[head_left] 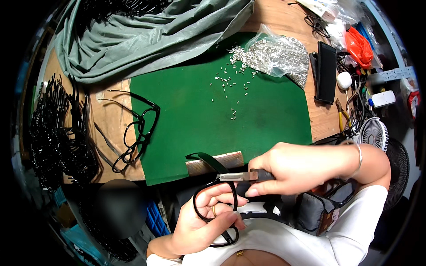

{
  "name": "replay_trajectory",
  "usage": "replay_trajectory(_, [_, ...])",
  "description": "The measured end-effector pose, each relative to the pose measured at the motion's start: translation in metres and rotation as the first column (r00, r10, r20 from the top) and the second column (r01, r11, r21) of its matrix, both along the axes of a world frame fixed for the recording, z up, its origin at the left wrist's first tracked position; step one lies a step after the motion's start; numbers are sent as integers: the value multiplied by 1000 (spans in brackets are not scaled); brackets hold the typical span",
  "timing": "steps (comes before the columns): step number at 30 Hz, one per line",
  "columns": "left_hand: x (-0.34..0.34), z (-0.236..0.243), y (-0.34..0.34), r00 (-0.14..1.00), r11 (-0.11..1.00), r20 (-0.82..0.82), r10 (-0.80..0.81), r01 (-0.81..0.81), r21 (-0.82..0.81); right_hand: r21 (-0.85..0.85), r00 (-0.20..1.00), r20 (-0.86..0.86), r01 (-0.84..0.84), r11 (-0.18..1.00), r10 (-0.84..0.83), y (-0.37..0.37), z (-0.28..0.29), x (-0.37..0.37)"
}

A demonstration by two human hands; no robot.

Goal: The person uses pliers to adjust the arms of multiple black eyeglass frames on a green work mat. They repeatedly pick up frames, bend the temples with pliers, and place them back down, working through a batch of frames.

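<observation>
My left hand (202, 219) holds a black eyeglass frame (196, 200) over my lap, its fingers and thumb closed around the rims. One temple arm of the frame reaches up past the table's front edge. My right hand (284, 170) grips a pair of pliers (237, 177), whose metal jaws meet the frame at its hinge corner. The handles are mostly hidden in my palm. Just beyond the jaws, a metal-faced block (213, 163) sits at the front edge of the green mat (186, 111).
Small silvery pieces (227, 82) spill from a clear plastic bag (279, 53). Black eyeglass frames (146, 124) lie at the mat's left, with a large pile of frames (57, 133) beyond. At right are a phone (326, 73), yellow-handled pliers (341, 117) and a small white fan (373, 134). Grey-green cloth (146, 40) covers the back left.
</observation>
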State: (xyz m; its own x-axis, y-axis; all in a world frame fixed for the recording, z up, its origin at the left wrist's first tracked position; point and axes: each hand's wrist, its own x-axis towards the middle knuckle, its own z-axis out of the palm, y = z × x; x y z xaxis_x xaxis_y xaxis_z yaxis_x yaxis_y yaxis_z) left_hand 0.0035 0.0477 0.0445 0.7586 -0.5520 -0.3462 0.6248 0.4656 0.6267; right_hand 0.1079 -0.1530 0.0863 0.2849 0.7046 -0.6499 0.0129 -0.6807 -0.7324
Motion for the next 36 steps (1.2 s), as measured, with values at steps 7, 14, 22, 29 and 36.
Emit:
replay_trajectory(7, [8,4,-2,998,1000,-68,17,-18,-10,26,931,252,265,964,-263,-19,-62,14])
replay_trajectory(14, [43,6,7,919,833,382,100,-287,474,163,807,531,202,966,-258,-11,-84,-9])
replay_trajectory(22, [88,-24,31,829,678,479,289,-530,509,114,790,567,203,973,-231,-5,-84,-14])
replay_trajectory(29, [94,-58,68,698,-464,320,-641,-684,563,170,772,560,248,954,-301,-6,-90,-9])
replay_trajectory(36, [89,-44,114,596,-190,308,-741,-626,756,196,815,458,298,934,-356,-22,-92,4])
